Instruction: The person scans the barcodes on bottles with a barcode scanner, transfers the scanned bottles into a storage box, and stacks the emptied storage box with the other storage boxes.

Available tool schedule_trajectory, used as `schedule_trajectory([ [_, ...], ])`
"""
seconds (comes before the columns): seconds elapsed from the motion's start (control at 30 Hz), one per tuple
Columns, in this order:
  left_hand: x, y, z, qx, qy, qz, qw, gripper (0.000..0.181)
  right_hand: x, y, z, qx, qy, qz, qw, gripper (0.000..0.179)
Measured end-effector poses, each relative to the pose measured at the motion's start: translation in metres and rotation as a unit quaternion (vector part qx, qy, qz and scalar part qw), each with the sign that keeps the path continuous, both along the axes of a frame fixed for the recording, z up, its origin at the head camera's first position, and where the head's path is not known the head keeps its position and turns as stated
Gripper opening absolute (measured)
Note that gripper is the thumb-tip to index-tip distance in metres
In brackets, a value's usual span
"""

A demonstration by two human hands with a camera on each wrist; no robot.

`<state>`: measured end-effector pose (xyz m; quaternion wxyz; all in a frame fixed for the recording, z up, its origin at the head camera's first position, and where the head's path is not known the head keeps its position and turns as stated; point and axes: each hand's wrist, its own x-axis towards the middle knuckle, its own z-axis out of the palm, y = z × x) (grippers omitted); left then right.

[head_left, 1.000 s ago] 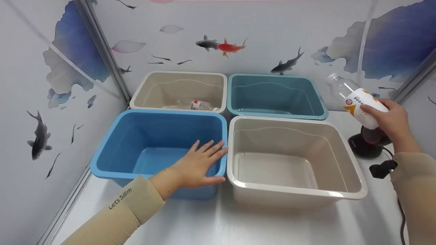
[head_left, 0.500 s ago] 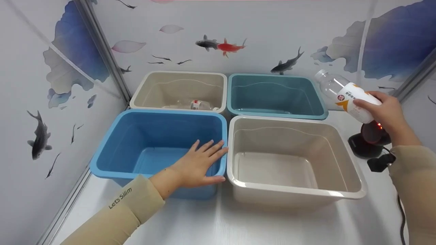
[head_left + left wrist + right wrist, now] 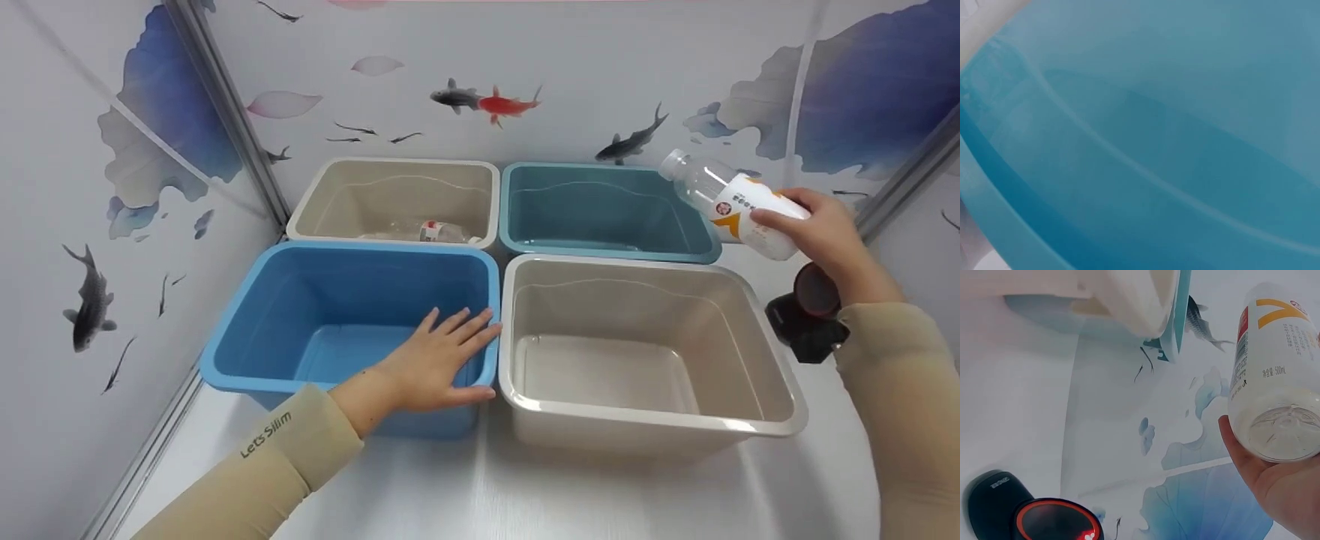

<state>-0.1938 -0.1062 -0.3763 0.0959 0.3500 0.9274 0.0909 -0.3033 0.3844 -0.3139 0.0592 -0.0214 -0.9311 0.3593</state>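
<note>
My right hand (image 3: 829, 232) grips a clear plastic bottle (image 3: 731, 202) with a white and orange label near its base. The bottle is tilted, its neck up and to the left, overlapping the right end of the teal bin (image 3: 611, 210) in the head view. In the right wrist view the bottle's (image 3: 1275, 377) clear base faces the camera. My left hand (image 3: 435, 364) lies with spread fingers at the right rim of the blue bin (image 3: 259, 315). The left wrist view shows only the blue bin's inner wall (image 3: 1185, 140); the hand is hidden there.
A large beige bin (image 3: 652, 420) stands front right. The back left beige bin (image 3: 319, 195) has a clear bottle (image 3: 439, 231) with a red and white label lying in it. A black scanner-like device (image 3: 806, 315) stands right of the bins. Printed walls (image 3: 570, 45) enclose the table.
My right hand has moved left and slightly up with the bottle, bringing it from beside the teal bin to over its right end. The left hand has not moved.
</note>
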Motion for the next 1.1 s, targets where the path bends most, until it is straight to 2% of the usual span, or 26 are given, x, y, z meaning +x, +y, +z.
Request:
schedule_trajectory([
  [0.13, 0.000, 0.000, 0.000, -0.002, 0.003, -0.001, 1.0000, 0.081, -0.005, -0.010, 0.000, -0.006, -0.010, 0.022, 0.9997, 0.070],
  [0.47, -0.001, 0.000, -0.001, -0.003, 0.000, 0.004, 1.0000, 0.080, -0.016, -0.034, 0.006, -0.013, -0.042, 0.047, 0.9979, 0.076],
  [0.8, 0.000, -0.001, 0.001, 0.002, 0.000, 0.001, 1.0000, 0.080, -0.027, -0.059, 0.010, -0.001, -0.033, 0.098, 0.9946, 0.067],
  [1.1, 0.000, 0.000, 0.001, 0.002, 0.003, -0.005, 1.0000, 0.079, -0.038, -0.083, 0.010, 0.023, -0.034, 0.123, 0.9915, 0.066],
])
